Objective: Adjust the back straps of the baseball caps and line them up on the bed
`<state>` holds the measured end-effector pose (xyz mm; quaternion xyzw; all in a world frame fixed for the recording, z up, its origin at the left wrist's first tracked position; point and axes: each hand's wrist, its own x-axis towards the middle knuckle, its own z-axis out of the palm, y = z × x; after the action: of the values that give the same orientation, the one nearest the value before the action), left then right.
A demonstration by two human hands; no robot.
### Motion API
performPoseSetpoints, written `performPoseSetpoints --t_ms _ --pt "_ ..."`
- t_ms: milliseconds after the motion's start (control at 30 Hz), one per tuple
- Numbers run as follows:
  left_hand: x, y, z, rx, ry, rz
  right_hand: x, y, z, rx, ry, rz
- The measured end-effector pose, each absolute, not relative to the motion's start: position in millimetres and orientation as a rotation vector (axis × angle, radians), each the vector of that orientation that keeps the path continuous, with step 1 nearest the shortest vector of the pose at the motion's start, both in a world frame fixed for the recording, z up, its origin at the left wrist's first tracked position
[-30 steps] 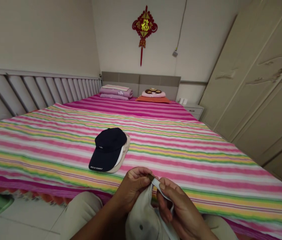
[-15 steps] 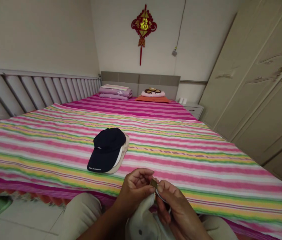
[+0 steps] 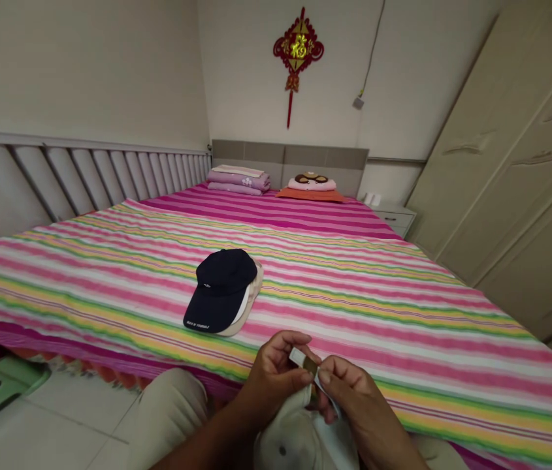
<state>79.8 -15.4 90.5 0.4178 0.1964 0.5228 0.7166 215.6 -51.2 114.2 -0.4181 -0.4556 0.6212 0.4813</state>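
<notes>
A pale grey-white cap (image 3: 288,437) is low in the view, over my lap. My left hand (image 3: 278,369) pinches its strap near a brass-coloured buckle (image 3: 310,365). A light strap end (image 3: 297,356) sticks out past the buckle on the upper left. Close on the right, my right hand (image 3: 354,398) grips the strap between thumb and fingers. A navy cap (image 3: 224,287) lies on the striped bedspread, stacked over a beige cap (image 3: 255,297), brims towards the near edge. The lower part of the cap over my lap is cut off.
The striped bed (image 3: 354,261) spans the view, with folded purple bedding (image 3: 239,179) and a pink and orange pile (image 3: 311,186) by the headboard. A green stool (image 3: 6,388) stands at lower left. A wardrobe (image 3: 501,163) is on the right.
The light strap end now sticks out through the buckle, where before it was not visible. The bed and caps have shifted right in the view, and more of the green stool shows.
</notes>
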Motion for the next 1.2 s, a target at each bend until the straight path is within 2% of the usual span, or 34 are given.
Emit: performPoseSetpoints --t_ms 300,667,967,1200 --pt "79 -13 90 0.869 0.426 1.178 222 -46 110 -1.025 -1.193 1.516" --pt "84 -12 95 0.855 0.500 1.119 232 -36 111 -0.922 -1.155 1.710" --pt "82 -6 94 0.891 0.507 1.056 236 -27 115 -0.970 -1.109 1.689" --pt "73 27 108 1.161 0.603 0.932 243 -19 111 -0.950 -1.088 1.681"
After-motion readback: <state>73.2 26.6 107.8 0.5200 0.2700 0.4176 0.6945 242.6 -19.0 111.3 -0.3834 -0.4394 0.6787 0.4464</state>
